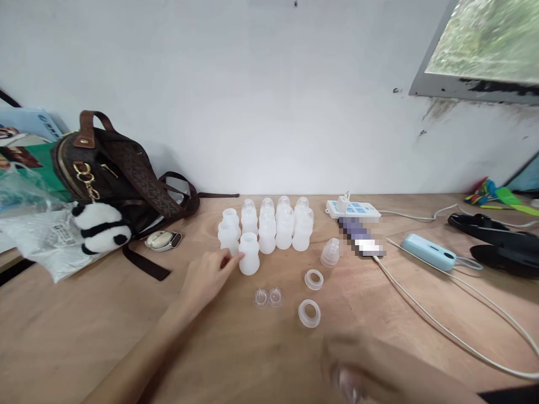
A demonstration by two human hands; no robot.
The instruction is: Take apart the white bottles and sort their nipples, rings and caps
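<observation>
My left hand (pixel 213 272) is at the near left of a group of white baby bottles, its fingers curled and a fingertip against the side of an open-topped bottle (pixel 249 258). Motion smears my right hand (pixel 362 362) at the lower right; it is closed around a clear, shiny piece (pixel 348 382) whose kind I cannot make out. Between the hands lie two clear bottle nipples (pixel 268 298), side by side. Two translucent collar rings (pixel 309 313) rest to their right, with a clear dome cap (pixel 330 252) farther back.
Behind the front bottle, several bottles (pixel 284 227) wear clear caps; two at left (pixel 228 238) are open-topped. A backpack (pixel 126 168) with a panda plush (pixel 101 227) and a mouse (pixel 163 240) are left. Rightward lie a power strip (pixel 356 209), phone (pixel 357 235), cable and light-blue device (pixel 428 252).
</observation>
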